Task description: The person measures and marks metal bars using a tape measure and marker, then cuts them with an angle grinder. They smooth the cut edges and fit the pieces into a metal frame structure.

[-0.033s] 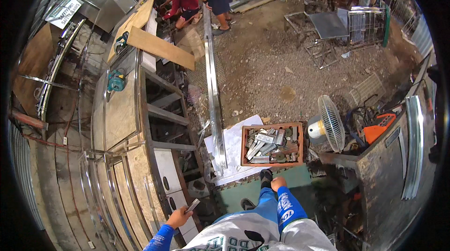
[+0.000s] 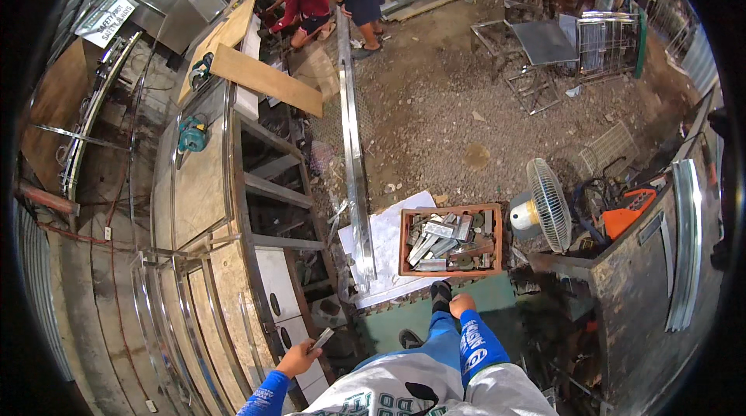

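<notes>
- Nothing has shifted since the earlier frame
- left hand (image 2: pixel 298 357), lower centre, grasps a small flat metal piece (image 2: pixel 322 338) against the steel counter frame (image 2: pixel 233 183)
- right hand (image 2: pixel 461 305) rests clenched, empty, below the crate of metal offcuts (image 2: pixel 451 240)

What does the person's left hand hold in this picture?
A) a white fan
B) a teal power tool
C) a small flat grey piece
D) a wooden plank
C: the left hand grips a small flat grey piece beside the metal cabinet frame; the teal power tool lies far off on the cabinet top.
</notes>
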Demonstrator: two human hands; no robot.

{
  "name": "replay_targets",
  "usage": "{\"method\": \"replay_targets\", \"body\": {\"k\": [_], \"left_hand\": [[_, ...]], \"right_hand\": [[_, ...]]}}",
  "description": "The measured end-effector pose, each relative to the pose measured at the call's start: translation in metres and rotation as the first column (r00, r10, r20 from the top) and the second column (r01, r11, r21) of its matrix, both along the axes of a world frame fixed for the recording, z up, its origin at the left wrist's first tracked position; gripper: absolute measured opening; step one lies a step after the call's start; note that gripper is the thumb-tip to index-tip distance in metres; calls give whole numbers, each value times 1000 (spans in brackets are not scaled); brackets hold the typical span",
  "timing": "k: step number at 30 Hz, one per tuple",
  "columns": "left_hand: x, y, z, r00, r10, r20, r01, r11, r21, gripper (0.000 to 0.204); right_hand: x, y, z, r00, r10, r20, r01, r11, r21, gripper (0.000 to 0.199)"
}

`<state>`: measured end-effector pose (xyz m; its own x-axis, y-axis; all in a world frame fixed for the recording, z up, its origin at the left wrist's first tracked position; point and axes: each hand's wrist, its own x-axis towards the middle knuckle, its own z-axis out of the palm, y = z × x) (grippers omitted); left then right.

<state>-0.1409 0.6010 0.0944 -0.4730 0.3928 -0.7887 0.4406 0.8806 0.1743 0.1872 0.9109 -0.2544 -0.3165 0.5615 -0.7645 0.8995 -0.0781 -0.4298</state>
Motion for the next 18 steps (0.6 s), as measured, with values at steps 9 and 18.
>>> {"method": "replay_targets", "body": {"k": [9,18], "left_hand": [[-6,4,-25,985,-173,3,173,984,-32,48],[-29,-69,-40,999,50,-15,-51,992,-114,51]], "right_hand": [[-13,32,7,997,-58,-42,59,998,19,31],[-32,52,25,988,131,-83,-122,987,107,33]]}}
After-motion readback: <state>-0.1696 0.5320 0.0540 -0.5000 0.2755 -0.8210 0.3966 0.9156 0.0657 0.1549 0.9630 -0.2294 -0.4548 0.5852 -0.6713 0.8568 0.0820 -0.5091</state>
